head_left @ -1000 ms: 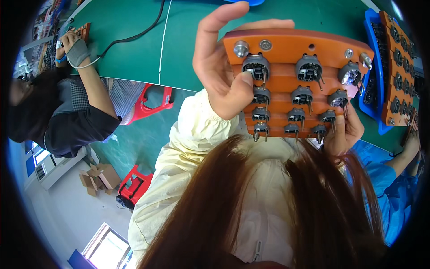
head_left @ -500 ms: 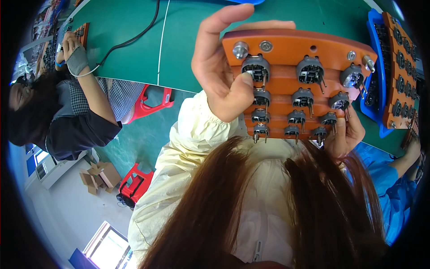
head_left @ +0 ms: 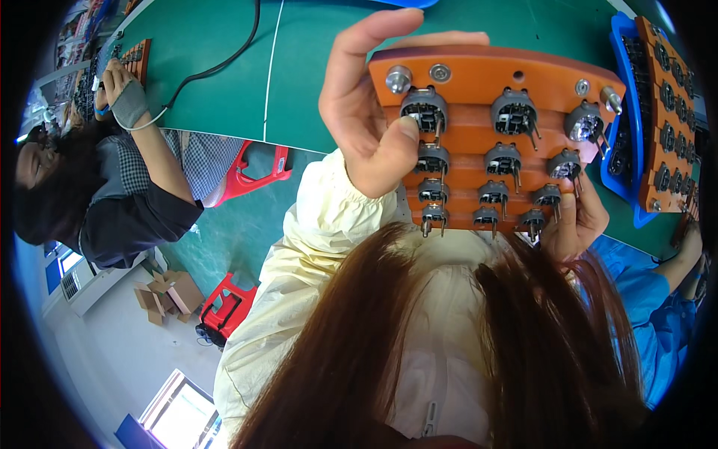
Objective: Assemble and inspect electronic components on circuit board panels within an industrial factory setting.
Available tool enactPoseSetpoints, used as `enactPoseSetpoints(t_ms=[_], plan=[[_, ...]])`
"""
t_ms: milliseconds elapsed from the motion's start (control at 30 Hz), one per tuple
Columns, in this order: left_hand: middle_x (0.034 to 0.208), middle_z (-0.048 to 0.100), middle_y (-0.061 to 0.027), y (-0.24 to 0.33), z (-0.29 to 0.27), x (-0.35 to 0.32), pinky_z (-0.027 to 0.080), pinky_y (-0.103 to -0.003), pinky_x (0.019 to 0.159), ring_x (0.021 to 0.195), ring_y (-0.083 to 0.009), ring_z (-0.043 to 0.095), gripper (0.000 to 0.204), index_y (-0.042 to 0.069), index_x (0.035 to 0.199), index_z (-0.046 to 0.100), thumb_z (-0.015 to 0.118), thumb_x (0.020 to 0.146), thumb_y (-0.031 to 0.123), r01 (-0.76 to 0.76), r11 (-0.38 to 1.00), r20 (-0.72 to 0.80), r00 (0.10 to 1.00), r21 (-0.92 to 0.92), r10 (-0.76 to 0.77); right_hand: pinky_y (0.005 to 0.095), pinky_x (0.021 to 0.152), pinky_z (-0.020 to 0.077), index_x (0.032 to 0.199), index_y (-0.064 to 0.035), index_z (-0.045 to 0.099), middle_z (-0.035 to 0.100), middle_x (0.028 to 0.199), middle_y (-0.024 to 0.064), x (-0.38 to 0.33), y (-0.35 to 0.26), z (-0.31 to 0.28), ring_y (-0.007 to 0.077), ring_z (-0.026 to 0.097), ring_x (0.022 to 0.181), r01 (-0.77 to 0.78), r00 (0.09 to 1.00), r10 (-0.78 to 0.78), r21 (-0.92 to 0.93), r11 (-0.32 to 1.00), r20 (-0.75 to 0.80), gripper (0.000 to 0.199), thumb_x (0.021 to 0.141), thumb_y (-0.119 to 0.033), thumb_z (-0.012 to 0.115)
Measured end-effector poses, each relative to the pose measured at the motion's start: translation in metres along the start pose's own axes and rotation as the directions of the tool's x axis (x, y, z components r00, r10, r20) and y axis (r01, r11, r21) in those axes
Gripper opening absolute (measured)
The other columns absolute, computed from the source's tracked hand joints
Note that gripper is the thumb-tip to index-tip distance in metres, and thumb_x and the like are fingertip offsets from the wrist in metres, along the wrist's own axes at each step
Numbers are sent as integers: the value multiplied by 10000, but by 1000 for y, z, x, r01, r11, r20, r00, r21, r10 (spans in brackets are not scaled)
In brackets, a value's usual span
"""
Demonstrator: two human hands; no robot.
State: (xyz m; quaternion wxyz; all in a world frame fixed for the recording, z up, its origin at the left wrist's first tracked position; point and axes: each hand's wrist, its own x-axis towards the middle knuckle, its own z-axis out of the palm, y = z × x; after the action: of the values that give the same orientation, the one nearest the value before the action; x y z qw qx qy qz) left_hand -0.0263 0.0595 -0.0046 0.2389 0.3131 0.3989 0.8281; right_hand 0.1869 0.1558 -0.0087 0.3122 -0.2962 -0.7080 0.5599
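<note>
An orange fixture board [head_left: 479, 73] is held up in front of my chest, its face tilted toward me. Rows of dark round electrical parts [head_left: 514, 116] with thin metal pins sit in it, smaller looking toward the lower edge. My left hand [head_left: 366, 127] grips the board's left side; the thumb presses beside the upper left round part, the index finger is raised, and other fingers go behind. My right hand [head_left: 577, 224] holds the lower right edge, partly hidden behind the board. Metal posts [head_left: 399, 79] stick out at the upper corners.
A similar orange board [head_left: 666, 112] leans by a blue tray [head_left: 624, 120] on the right of the green table [head_left: 314, 75]. A black cable [head_left: 217, 72] crosses it. A co-worker's gloved hand [head_left: 129, 97] works at the left; another person in blue [head_left: 643, 299] sits right.
The board has shifted very slightly left and up in my hands. My left thumb has moved a little with it; the grip is the same.
</note>
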Motion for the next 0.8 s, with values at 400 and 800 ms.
enactPoseSetpoints(t_ms=[400,800], plan=[[1145,416,-391,5,-2,0,472,-459,833,1018,-394,530,671,24,1274,257,590,705,146,57,994,54,997,-94,-52,234,763,433,1125,144,478,607,960,156,-1,4,0,148,569,844,-50,999,51,95,994,-3,346,819,-17,459],[1135,430,-383,7,4,7,460,-461,857,1013,-399,531,666,-35,1252,271,467,627,87,97,993,-1,995,-63,-97,239,787,429,1152,144,442,575,1039,170,2,2,2,152,562,894,-176,984,177,124,976,7,364,860,-69,480]])
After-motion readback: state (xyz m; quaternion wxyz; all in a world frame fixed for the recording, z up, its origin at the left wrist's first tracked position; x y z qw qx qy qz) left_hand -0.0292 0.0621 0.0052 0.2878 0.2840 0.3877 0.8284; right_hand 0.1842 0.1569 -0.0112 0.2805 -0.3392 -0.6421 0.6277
